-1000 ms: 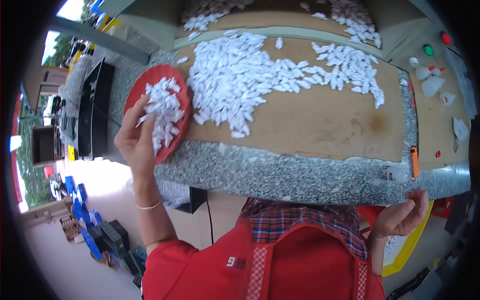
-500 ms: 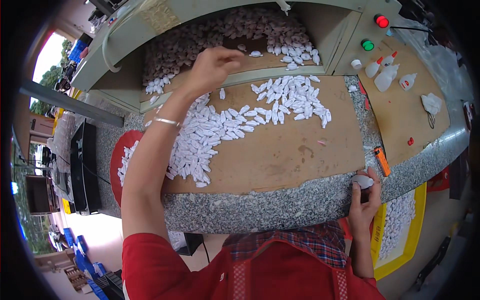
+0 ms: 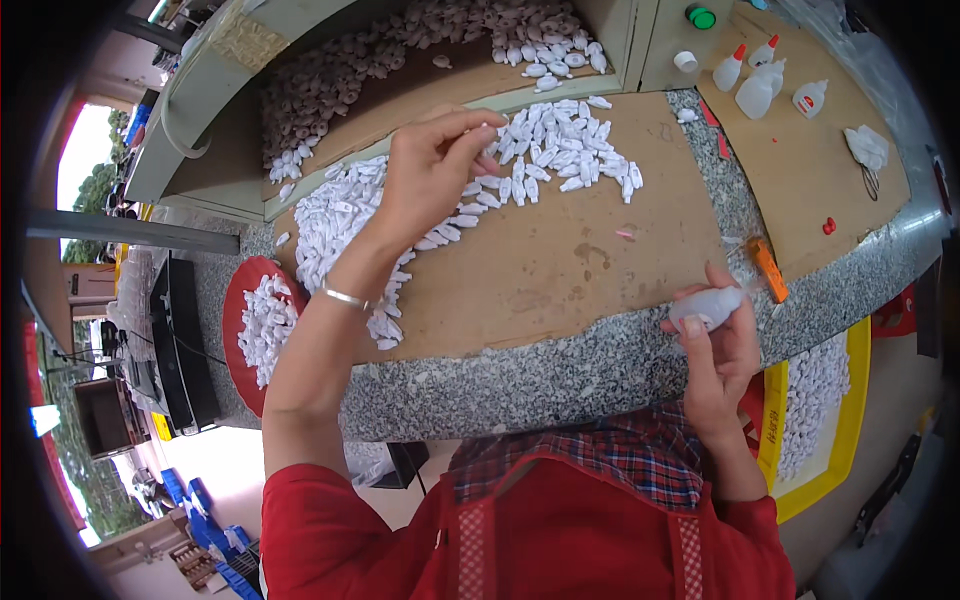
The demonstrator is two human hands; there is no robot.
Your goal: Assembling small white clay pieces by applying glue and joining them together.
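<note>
Item: small white plastic pieces (image 3: pixel 545 140), loose heap spread over our brown work board (image 3: pixel 560 270), continuing in a band toward our left and near side.

Left hand (image 3: pixel 425 175): reaches out over the heap, fingers (image 3: pixel 470 130) drawn together in a pinch at the heap's near edge. Whether a piece sits between the fingertips, we cannot tell. The thickest part of the heap lies just beyond and to the right of the fingertips; more pieces lie directly under the palm and wrist. This is clearly the nearer hand to the heap.

Right hand (image 3: pixel 715 340): held close to our body at the granite bench edge (image 3: pixel 560 375), well apart from the heap, closed around a small white squeeze bottle (image 3: pixel 705 305). The bottle's long axis runs roughly left to right, its tip to the right, toward an orange tool (image 3: pixel 768 270) lying just beyond the hand.

Also present: red tray (image 3: pixel 235 320) with more white pieces, below and left of the left forearm; further bottles (image 3: pixel 755 85) on the far right of the bench; yellow tray (image 3: pixel 850 400) of pieces to the right of the right hand, lower than the bench.

Relation noted: heap lies ahead and left of the bottle hand, across bare board.
</note>
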